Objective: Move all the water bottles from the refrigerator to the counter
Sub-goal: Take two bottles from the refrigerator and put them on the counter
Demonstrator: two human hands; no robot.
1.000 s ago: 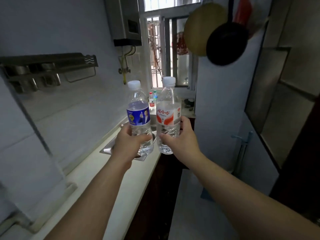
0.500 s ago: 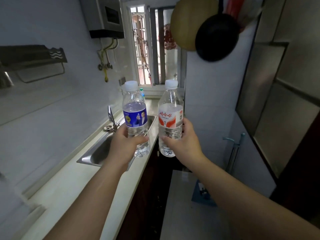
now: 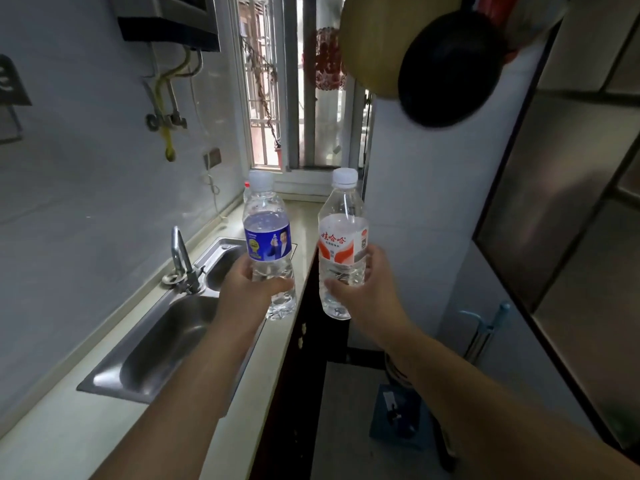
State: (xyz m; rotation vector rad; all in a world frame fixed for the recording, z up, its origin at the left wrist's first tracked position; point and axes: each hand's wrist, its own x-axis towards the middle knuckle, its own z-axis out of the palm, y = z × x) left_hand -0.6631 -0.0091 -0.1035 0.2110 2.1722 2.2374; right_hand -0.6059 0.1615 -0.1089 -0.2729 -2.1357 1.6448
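My left hand (image 3: 247,291) grips a clear water bottle with a blue label (image 3: 267,242), held upright above the counter's front edge beside the sink. My right hand (image 3: 367,294) grips a second clear water bottle with a red and white label (image 3: 343,242), upright and just past the counter's edge, over the floor. Both have white caps. The pale counter (image 3: 304,223) runs along the left wall toward the window. Another bottle with a red cap (image 3: 246,188) peeks out behind the blue-label bottle at the counter's far end. No refrigerator is in view.
A steel sink (image 3: 166,344) with a tap (image 3: 180,258) is set in the counter. A black pan (image 3: 450,67) and a round board (image 3: 370,39) hang overhead. Dark cabinets (image 3: 298,358) sit below the counter. A blue object (image 3: 394,415) lies on the narrow floor.
I have moved forward along the counter with both bottles; the sink and window are now nearer, and the wall rack has slid out of view to the left.
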